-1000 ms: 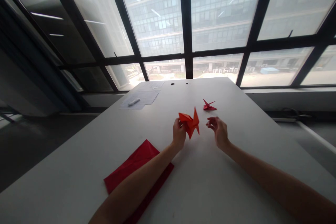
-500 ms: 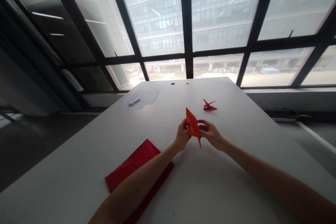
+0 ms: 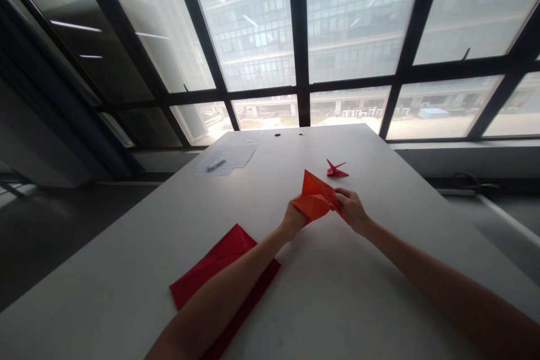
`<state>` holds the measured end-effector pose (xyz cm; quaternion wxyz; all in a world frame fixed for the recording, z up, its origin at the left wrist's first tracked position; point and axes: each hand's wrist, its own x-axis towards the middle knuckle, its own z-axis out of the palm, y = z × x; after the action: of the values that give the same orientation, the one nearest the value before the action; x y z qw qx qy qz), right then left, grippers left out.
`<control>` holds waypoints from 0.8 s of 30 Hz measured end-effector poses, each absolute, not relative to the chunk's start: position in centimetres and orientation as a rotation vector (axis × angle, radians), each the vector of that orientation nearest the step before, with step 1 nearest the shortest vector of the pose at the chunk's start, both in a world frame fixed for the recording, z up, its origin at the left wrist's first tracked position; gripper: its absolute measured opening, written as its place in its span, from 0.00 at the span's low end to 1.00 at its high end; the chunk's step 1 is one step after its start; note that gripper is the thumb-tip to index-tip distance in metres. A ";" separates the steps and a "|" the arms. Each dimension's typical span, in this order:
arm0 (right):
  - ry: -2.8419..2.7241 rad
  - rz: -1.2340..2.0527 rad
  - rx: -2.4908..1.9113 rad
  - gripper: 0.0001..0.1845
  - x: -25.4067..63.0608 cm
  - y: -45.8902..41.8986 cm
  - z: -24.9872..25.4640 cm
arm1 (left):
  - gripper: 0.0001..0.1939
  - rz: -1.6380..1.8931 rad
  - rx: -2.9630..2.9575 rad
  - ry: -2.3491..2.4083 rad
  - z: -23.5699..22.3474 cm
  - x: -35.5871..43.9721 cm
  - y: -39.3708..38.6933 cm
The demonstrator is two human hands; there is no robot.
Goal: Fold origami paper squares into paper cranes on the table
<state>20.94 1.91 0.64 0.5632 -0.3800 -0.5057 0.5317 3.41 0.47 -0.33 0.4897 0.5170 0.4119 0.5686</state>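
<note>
Left hand [image 3: 294,216]: I have it clamped on the left side of the orange folded paper [image 3: 316,202], its fingers mostly hidden behind the sheet.
Right hand [image 3: 352,209]: I have it clamped on the paper's right side, fingers bent around it; the two hands are close but apart, with the paper between them.
Orange paper: it is around the middle of the worktop [image 3: 417,214], between the left and right edges, one pointed corner up; I cannot tell whether it touches the surface.
Small red folded piece [image 3: 336,170]: it rests just beyond my right hand, nearer the right edge than the left, spiky points raised.
Red sheet [image 3: 211,264]: it lies toward the near left part, partly covered by the left forearm [image 3: 236,270].
White papers [image 3: 240,154]: they lie flat and overlapping at the far left corner.
White marker [image 3: 216,163]: it lies on those papers, near the left edge.
Windows [image 3: 253,22]: they stand past the far edge, dark-framed.
</note>
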 end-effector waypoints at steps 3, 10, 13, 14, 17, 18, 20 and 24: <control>-1.142 1.307 -0.962 0.12 21.1 2.3 0.4 | 0.10 1.417 1.336 1.042 -0.2 3.4 0.5; -1.496 0.469 -0.953 0.14 20.5 1.0 0.8 | 0.07 1.558 1.397 1.200 -0.5 3.1 0.8; -1.802 0.299 -0.779 0.14 20.4 0.1 1.4 | 0.08 1.557 1.387 1.215 -0.3 3.0 0.7; -1.855 0.262 -0.744 0.11 20.3 -0.2 1.5 | 0.09 1.563 1.378 1.211 -0.1 3.0 0.6; -1.865 0.178 -0.695 0.02 20.4 -0.5 1.6 | 0.10 1.609 1.307 1.185 0.3 3.0 0.5; -1.856 0.164 -0.678 0.03 20.6 -0.5 1.6 | 0.10 1.628 1.259 1.179 0.3 3.0 0.4; -1.869 0.162 -0.630 0.04 21.0 -0.3 1.6 | 0.08 1.648 1.135 1.147 0.4 2.9 0.5; -1.898 0.207 -0.565 0.06 22.0 0.5 2.0 | 0.09 1.638 0.989 1.103 0.2 2.8 0.7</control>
<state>21.98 0.50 2.00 0.5440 -0.2381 -0.7998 0.0874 2.78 0.66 0.22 0.4498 0.4000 0.4459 0.6625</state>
